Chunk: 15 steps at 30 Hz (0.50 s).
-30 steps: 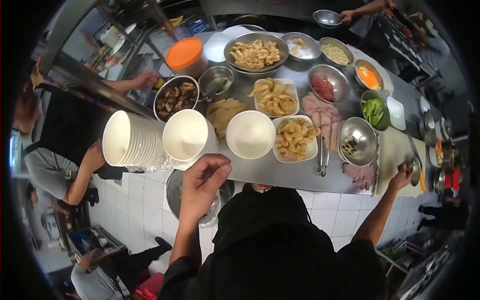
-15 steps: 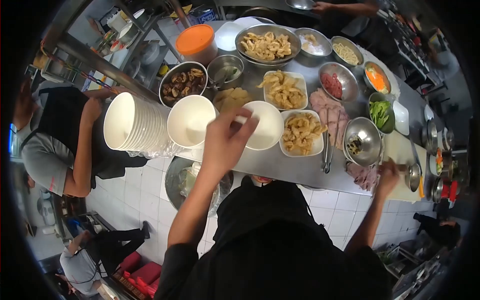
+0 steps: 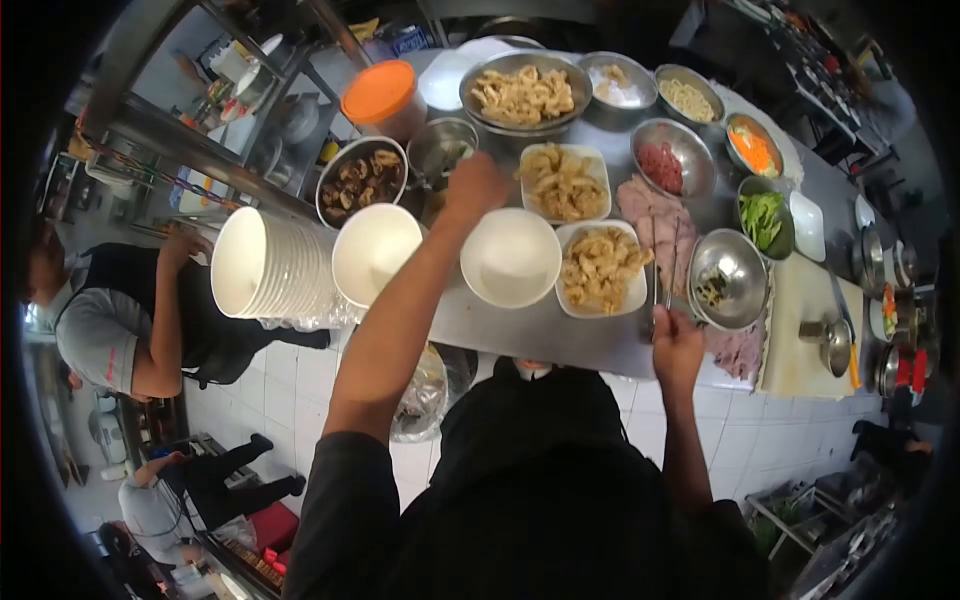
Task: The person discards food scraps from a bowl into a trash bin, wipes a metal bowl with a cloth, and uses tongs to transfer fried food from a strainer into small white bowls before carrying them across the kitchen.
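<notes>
My left hand (image 3: 477, 185) reaches beyond the white paper bowls, close to a small steel pot (image 3: 443, 147) with a little green content; its fingers are mostly hidden. My right hand (image 3: 678, 343) grips the near end of the metal tongs (image 3: 673, 260), which lie over pink sliced meat (image 3: 640, 210). In front of me stand an empty paper bowl (image 3: 511, 258) and another paper bowl (image 3: 375, 250), partly behind my left forearm. Two white dishes hold pale yellowish pieces (image 3: 603, 270) and similar pieces (image 3: 563, 182). Right of the tongs sits a steel bowl (image 3: 728, 280) with dark bits.
A stack of paper bowls (image 3: 270, 265) stands at the left. Behind are sliced mushrooms (image 3: 360, 185), an orange-lidded tub (image 3: 380, 92), and bowls of noodles (image 3: 688, 100), shredded carrot (image 3: 752, 150) and green leaves (image 3: 762, 220). A knife (image 3: 850, 340) lies by the cutting board (image 3: 805, 320). A co-worker (image 3: 130, 310) stands left.
My left hand has moved from above the middle paper bowl to farther back near the small pot. My right hand has come left from the cutting board onto the tongs.
</notes>
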Tool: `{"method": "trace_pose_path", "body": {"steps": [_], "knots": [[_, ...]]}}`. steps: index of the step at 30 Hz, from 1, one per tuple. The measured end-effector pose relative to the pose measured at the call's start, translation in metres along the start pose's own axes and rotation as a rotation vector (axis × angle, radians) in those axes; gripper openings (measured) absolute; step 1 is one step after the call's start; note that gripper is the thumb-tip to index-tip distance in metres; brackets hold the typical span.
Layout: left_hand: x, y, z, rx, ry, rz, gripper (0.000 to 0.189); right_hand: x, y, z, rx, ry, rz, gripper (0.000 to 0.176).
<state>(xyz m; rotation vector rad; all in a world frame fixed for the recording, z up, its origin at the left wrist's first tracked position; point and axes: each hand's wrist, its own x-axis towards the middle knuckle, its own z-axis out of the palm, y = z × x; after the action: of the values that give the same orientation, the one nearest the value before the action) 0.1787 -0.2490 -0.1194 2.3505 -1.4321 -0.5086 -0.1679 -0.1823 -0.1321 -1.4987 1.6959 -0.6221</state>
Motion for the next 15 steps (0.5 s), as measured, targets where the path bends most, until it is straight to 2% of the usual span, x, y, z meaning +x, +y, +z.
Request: {"method": "trace_pose_path", "body": {"steps": [1, 2, 3, 5, 6, 9, 11, 13, 14, 15], "knots": [[0.001, -0.003, 0.002, 0.001, 0.032, -0.024, 0.025, -0.001, 0.002, -0.008, -0.214, 0.142, -0.162, 0.026], [0.006, -0.004, 0.002, 0.001, 0.084, -0.04, 0.025, 0.001, 0.0, -0.012, -0.294, 0.133, -0.198, 0.034], [0.006, -0.001, 0.0, -0.006, 0.093, -0.037, 0.025, 0.009, 0.007, -0.012, -0.295, 0.14, -0.207, 0.034], [0.0, -0.002, -0.003, 0.009, 0.145, 0.023, 0.025, 0.024, 0.029, -0.006, -0.476, 0.054, -0.297, 0.051], [-0.001, -0.003, -0.006, 0.005, 0.153, 0.012, 0.025, 0.024, 0.022, -0.005, -0.427, -0.005, -0.263, 0.06], [0.006, 0.0, -0.018, 0.036, 0.152, 0.038, 0.027, 0.023, 0.011, 0.002, -0.417, 0.052, -0.27, 0.055], [0.012, 0.001, -0.027, -0.044, 0.187, -0.044, 0.028, 0.023, 0.011, 0.005, -0.45, 0.023, -0.245, 0.056], [0.015, 0.005, -0.038, -0.101, 0.172, -0.057, 0.032, 0.026, 0.025, 0.01, -0.43, 0.195, -0.377, 0.059], [0.016, 0.009, -0.043, -0.156, 0.145, -0.06, 0.038, 0.026, 0.024, 0.006, -0.422, 0.138, -0.317, 0.06], [0.017, 0.014, -0.046, -0.165, 0.161, -0.074, 0.038, 0.02, 0.02, 0.0, -0.428, 0.13, -0.34, 0.06]]}}
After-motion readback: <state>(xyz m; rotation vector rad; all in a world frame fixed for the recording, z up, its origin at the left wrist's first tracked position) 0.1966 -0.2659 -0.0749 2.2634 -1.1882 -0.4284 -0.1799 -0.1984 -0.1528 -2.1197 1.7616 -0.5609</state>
